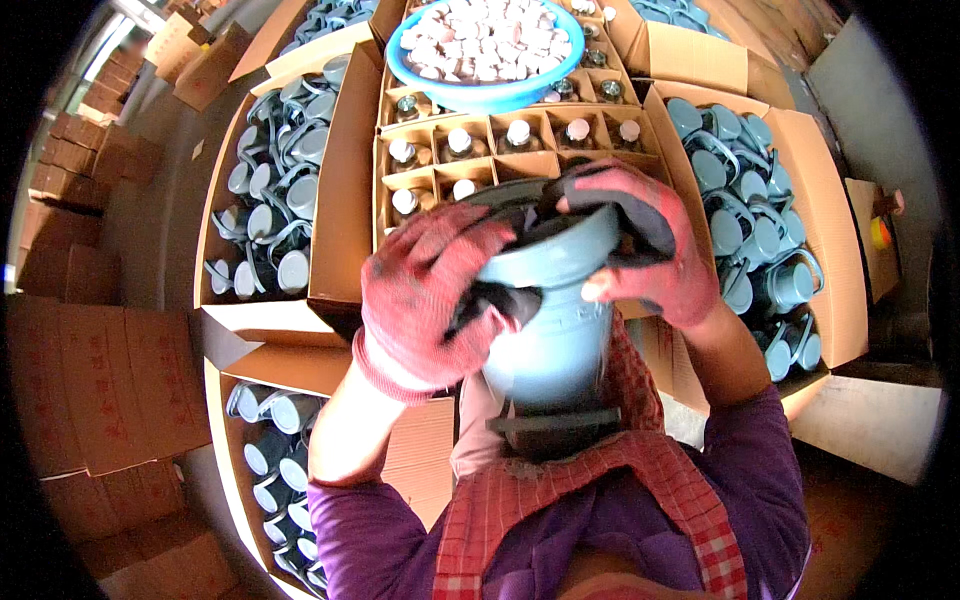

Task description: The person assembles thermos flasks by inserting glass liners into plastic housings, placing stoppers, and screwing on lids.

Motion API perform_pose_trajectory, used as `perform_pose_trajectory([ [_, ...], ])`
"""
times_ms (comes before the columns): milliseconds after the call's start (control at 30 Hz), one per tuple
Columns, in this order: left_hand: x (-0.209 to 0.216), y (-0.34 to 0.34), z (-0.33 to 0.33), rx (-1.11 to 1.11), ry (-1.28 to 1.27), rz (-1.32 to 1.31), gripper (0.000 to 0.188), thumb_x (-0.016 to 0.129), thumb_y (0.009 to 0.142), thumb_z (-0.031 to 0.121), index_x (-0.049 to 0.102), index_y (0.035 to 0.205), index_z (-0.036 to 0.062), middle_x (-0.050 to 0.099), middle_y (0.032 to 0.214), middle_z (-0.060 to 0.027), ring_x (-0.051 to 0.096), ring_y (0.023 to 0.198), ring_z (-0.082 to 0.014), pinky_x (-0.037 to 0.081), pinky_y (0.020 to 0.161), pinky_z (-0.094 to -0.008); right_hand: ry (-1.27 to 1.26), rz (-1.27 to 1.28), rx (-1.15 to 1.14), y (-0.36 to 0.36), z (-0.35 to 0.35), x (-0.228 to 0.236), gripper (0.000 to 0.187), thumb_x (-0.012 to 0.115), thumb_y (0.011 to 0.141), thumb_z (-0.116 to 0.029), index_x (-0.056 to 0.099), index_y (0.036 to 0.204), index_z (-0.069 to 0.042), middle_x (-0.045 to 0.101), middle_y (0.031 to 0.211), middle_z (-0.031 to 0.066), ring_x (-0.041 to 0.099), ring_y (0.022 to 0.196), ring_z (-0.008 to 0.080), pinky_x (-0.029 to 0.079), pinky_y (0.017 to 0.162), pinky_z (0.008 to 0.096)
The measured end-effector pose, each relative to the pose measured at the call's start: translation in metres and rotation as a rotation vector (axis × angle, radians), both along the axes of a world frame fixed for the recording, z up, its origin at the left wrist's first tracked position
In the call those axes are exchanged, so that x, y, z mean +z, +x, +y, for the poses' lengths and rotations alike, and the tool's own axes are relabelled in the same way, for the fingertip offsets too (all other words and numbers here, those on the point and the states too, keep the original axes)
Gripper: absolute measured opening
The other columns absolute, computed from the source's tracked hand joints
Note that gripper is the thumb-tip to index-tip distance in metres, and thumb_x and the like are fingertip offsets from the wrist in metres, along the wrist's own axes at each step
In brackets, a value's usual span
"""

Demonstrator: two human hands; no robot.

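Between my hands is a light-blue thermos jug (555, 335), held upright close to my apron, with a wide collar at its top and a dark base below. My left hand (435, 290), in a red glove with dark fingers, wraps the collar's left side. My right hand (640, 235), gloved the same way, curls over the collar's right side, and a bare thumb tip shows against it. A dark round part lies behind the collar, mostly hidden by my hands. Just beyond stands a divided carton (555, 117) of glass bottles with white caps (518, 132).
A blue basin (400, 75) heaped with white stoppers (490, 40) rests on the farther bottles. Open cartons (340, 190) of blue-lidded jugs (265, 220) flank me at left, with another carton (820, 240) at right. Closed cartons (100, 380) are stacked at far left.
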State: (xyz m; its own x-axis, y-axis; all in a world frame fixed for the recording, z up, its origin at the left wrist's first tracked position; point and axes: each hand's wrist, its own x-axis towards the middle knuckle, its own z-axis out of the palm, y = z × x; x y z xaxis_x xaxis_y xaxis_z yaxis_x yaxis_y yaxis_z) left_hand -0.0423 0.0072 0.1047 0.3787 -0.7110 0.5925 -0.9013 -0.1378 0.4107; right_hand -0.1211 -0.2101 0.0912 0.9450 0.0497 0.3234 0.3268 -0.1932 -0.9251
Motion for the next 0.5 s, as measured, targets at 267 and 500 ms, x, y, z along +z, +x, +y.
perform_pose_trajectory([
  [267, 0.011, -0.006, -0.002, 0.103, 0.214, 0.135, 0.055, 0.074, 0.056, 0.028, 0.058, 0.103, 0.0050, 0.061, 0.090, -0.0158, 0.060, 0.083, -0.0354, 0.048, 0.074, -0.0391, -0.165, -0.206, -0.115, 0.011, 0.013, -0.021, 0.043, 0.074, 0.058, -0.021, 0.059, 0.094, -0.002, 0.056, 0.089, 0.0114, 0.057, 0.085, 0.0262, 0.045, 0.076, 0.0332],
  [500, 0.003, -0.001, -0.017, -0.022, 0.011, 0.223, 0.044, 0.072, 0.064, 0.028, 0.060, 0.098, 0.0032, 0.062, 0.090, -0.0154, 0.060, 0.084, -0.0329, 0.047, 0.075, -0.0366, 0.665, -0.242, 0.334, 0.041, -0.026, -0.076, 0.078, 0.032, 0.083, -0.065, 0.032, 0.135, -0.008, 0.042, 0.131, 0.0159, 0.040, 0.122, 0.0259, 0.029, 0.103, 0.0374],
])
